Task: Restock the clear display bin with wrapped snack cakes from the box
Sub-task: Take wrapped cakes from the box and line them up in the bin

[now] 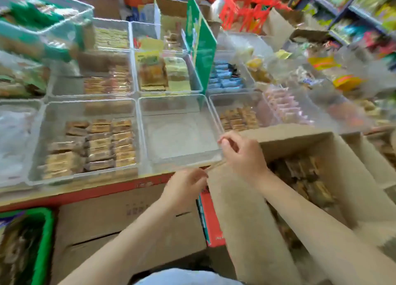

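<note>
The clear display bin [162, 107] sits empty in the front row of bins, at the middle of the counter. My right hand [240, 154] grips its front right corner, thumb on the rim. My left hand [184, 184] is just below the bin's front edge, fingers curled up against it; blur hides the exact hold. An open cardboard box [242, 209] stands to the right, under my right forearm. Inside it lie several brown wrapped snack cakes [304, 177].
Clear bins of wrapped snacks surround the empty one: brown cakes [94, 145] to the left, small packs [237, 117] to the right, yellow packs [154, 75] behind. A green sign [203, 49] stands behind it. Cardboard cartons [120, 216] and a green basket [42, 242] sit below the red counter edge [85, 192].
</note>
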`<action>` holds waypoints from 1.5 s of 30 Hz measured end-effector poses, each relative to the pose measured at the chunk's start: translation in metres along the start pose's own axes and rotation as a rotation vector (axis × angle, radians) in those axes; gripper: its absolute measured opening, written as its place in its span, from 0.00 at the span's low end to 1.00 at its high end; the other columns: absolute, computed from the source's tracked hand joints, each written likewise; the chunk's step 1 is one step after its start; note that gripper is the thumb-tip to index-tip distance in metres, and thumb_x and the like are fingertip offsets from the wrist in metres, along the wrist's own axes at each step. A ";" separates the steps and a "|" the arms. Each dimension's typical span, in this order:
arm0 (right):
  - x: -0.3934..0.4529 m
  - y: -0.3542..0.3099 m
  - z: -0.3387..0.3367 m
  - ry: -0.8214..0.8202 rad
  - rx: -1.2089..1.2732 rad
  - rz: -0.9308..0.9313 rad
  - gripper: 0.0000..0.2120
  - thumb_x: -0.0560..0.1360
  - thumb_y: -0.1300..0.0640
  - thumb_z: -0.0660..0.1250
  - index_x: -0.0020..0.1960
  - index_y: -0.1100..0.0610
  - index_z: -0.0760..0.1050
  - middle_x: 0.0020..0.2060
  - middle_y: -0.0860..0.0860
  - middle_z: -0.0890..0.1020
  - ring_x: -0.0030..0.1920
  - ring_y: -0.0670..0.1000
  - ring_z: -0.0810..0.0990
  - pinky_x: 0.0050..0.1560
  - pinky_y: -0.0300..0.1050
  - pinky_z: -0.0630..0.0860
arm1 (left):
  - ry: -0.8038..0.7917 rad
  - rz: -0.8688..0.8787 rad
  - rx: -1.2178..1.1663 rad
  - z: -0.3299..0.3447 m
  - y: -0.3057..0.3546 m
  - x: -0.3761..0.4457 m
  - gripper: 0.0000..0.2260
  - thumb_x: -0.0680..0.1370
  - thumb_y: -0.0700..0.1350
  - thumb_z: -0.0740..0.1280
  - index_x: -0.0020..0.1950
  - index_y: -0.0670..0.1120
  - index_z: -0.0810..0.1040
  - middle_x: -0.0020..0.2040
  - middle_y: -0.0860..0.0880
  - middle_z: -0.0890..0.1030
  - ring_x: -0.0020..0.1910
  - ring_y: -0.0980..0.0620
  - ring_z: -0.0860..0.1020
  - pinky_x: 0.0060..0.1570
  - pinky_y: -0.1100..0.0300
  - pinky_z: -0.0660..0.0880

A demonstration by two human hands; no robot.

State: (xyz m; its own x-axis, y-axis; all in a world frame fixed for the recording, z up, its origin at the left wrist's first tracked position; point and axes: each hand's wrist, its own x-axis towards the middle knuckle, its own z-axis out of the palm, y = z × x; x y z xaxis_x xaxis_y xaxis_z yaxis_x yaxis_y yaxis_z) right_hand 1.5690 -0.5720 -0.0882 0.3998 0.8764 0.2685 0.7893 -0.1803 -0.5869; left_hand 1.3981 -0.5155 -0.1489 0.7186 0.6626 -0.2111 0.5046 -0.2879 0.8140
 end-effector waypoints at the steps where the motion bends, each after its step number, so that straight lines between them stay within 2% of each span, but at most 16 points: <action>1: -0.010 0.023 -0.018 0.086 0.013 0.056 0.08 0.78 0.62 0.64 0.46 0.58 0.81 0.36 0.44 0.80 0.36 0.43 0.75 0.39 0.32 0.69 | -0.020 0.014 -0.031 0.021 0.019 0.004 0.11 0.82 0.49 0.65 0.62 0.52 0.81 0.56 0.51 0.82 0.56 0.52 0.79 0.54 0.58 0.74; 3: -0.027 0.068 -0.042 0.168 0.022 0.152 0.08 0.79 0.62 0.63 0.46 0.58 0.81 0.38 0.47 0.82 0.39 0.45 0.78 0.42 0.37 0.72 | -0.036 0.002 -0.093 0.066 0.050 0.016 0.21 0.80 0.57 0.66 0.72 0.54 0.72 0.63 0.52 0.75 0.63 0.55 0.74 0.61 0.58 0.72; 5: -0.040 0.107 -0.055 0.153 0.031 0.244 0.08 0.79 0.61 0.63 0.46 0.56 0.80 0.39 0.47 0.82 0.40 0.45 0.78 0.43 0.36 0.73 | -0.064 -0.052 -0.161 0.106 0.075 0.024 0.40 0.75 0.66 0.68 0.81 0.56 0.55 0.74 0.55 0.64 0.74 0.55 0.63 0.72 0.53 0.67; 8: -0.052 0.164 -0.060 -0.103 0.013 0.402 0.08 0.81 0.57 0.61 0.48 0.51 0.78 0.44 0.46 0.82 0.46 0.46 0.79 0.46 0.35 0.74 | -0.031 -0.113 -0.224 0.145 0.092 0.031 0.48 0.73 0.59 0.69 0.81 0.61 0.37 0.82 0.59 0.48 0.81 0.53 0.52 0.74 0.51 0.63; 10: -0.055 0.196 -0.054 -0.339 -0.008 0.479 0.10 0.82 0.53 0.60 0.53 0.50 0.80 0.48 0.46 0.81 0.50 0.48 0.79 0.50 0.40 0.75 | 0.002 -0.148 -0.275 0.150 0.091 0.030 0.47 0.71 0.51 0.65 0.81 0.62 0.38 0.83 0.60 0.47 0.80 0.56 0.52 0.70 0.55 0.62; 13: -0.051 0.229 -0.036 -0.590 -0.059 0.509 0.13 0.83 0.53 0.59 0.61 0.54 0.79 0.50 0.47 0.77 0.51 0.50 0.78 0.49 0.42 0.72 | 0.009 -0.198 -0.316 0.145 0.087 0.026 0.47 0.68 0.48 0.63 0.82 0.63 0.41 0.82 0.61 0.50 0.80 0.57 0.53 0.78 0.48 0.58; 17: -0.045 0.256 0.014 -0.904 -0.149 0.513 0.11 0.82 0.55 0.58 0.51 0.59 0.78 0.49 0.54 0.81 0.52 0.57 0.79 0.47 0.44 0.72 | 0.005 -0.196 -0.355 0.140 0.088 0.022 0.48 0.65 0.50 0.65 0.81 0.67 0.46 0.81 0.62 0.55 0.79 0.56 0.57 0.77 0.41 0.61; 21: -0.058 0.257 0.061 -1.358 -0.362 0.430 0.19 0.82 0.51 0.62 0.68 0.60 0.73 0.64 0.58 0.77 0.62 0.57 0.77 0.56 0.47 0.74 | 0.019 -0.229 -0.360 0.139 0.096 0.023 0.48 0.64 0.49 0.65 0.80 0.68 0.46 0.81 0.61 0.56 0.79 0.54 0.59 0.76 0.40 0.62; 23: -0.074 0.258 0.077 -1.463 -0.379 0.443 0.23 0.81 0.52 0.64 0.73 0.60 0.69 0.69 0.58 0.74 0.65 0.58 0.75 0.62 0.51 0.75 | 0.013 -0.241 -0.352 0.139 0.096 0.023 0.49 0.65 0.47 0.64 0.81 0.66 0.45 0.81 0.61 0.55 0.79 0.54 0.58 0.77 0.40 0.60; 26: -0.082 0.263 0.077 -1.409 -0.314 0.553 0.31 0.77 0.48 0.70 0.76 0.57 0.67 0.69 0.57 0.74 0.67 0.59 0.74 0.63 0.52 0.74 | 0.017 -0.233 -0.356 0.141 0.094 0.022 0.48 0.66 0.47 0.64 0.81 0.66 0.44 0.81 0.61 0.55 0.78 0.53 0.58 0.76 0.39 0.60; 29: -0.062 0.265 0.043 -1.348 -0.196 0.651 0.29 0.74 0.48 0.75 0.71 0.58 0.73 0.65 0.55 0.78 0.62 0.57 0.78 0.63 0.52 0.76 | 0.019 -0.246 -0.360 0.143 0.094 0.023 0.48 0.66 0.48 0.64 0.80 0.68 0.43 0.82 0.60 0.54 0.79 0.51 0.58 0.75 0.37 0.62; 33: -0.026 0.249 -0.033 -1.068 0.514 0.813 0.20 0.74 0.49 0.74 0.63 0.56 0.79 0.54 0.55 0.85 0.54 0.55 0.84 0.59 0.53 0.79 | 0.006 -0.214 -0.367 0.142 0.094 0.025 0.46 0.68 0.51 0.66 0.78 0.71 0.44 0.81 0.59 0.56 0.78 0.48 0.60 0.73 0.35 0.65; 36: -0.010 0.207 -0.096 -0.852 0.932 0.716 0.20 0.78 0.53 0.68 0.68 0.57 0.74 0.51 0.52 0.84 0.52 0.52 0.84 0.48 0.45 0.80 | 0.014 -0.169 -0.313 0.140 0.096 0.023 0.37 0.76 0.53 0.70 0.79 0.65 0.54 0.76 0.58 0.65 0.73 0.55 0.66 0.70 0.46 0.68; 39: -0.004 0.163 -0.118 -0.693 1.074 0.573 0.18 0.78 0.58 0.68 0.67 0.57 0.73 0.51 0.53 0.84 0.56 0.53 0.83 0.53 0.47 0.80 | 0.258 -0.079 -0.234 0.120 0.105 0.017 0.17 0.79 0.56 0.69 0.67 0.55 0.74 0.62 0.54 0.77 0.56 0.60 0.77 0.52 0.66 0.75; 41: -0.002 0.132 -0.113 -0.574 1.117 0.533 0.20 0.77 0.58 0.69 0.67 0.57 0.72 0.52 0.53 0.84 0.58 0.55 0.83 0.56 0.49 0.80 | 0.265 -0.016 -0.375 0.096 0.110 0.013 0.16 0.76 0.59 0.68 0.61 0.54 0.77 0.57 0.54 0.80 0.50 0.59 0.80 0.44 0.67 0.76; 45: 0.003 0.058 -0.072 -0.347 1.168 0.528 0.16 0.80 0.56 0.67 0.66 0.58 0.71 0.56 0.59 0.81 0.57 0.57 0.83 0.52 0.51 0.81 | 0.160 -0.046 -0.656 0.043 0.103 0.006 0.22 0.73 0.57 0.72 0.65 0.53 0.74 0.57 0.52 0.84 0.53 0.53 0.84 0.44 0.59 0.79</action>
State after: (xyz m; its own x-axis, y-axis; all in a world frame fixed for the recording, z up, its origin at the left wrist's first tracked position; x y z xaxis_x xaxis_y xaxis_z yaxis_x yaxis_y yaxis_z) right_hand 1.6500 -0.6121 -0.0662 0.2563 0.9193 -0.2986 -0.3546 -0.1980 -0.9138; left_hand 1.4754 -0.5710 -0.0894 0.5981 0.7731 -0.2114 0.1013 0.1887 0.9768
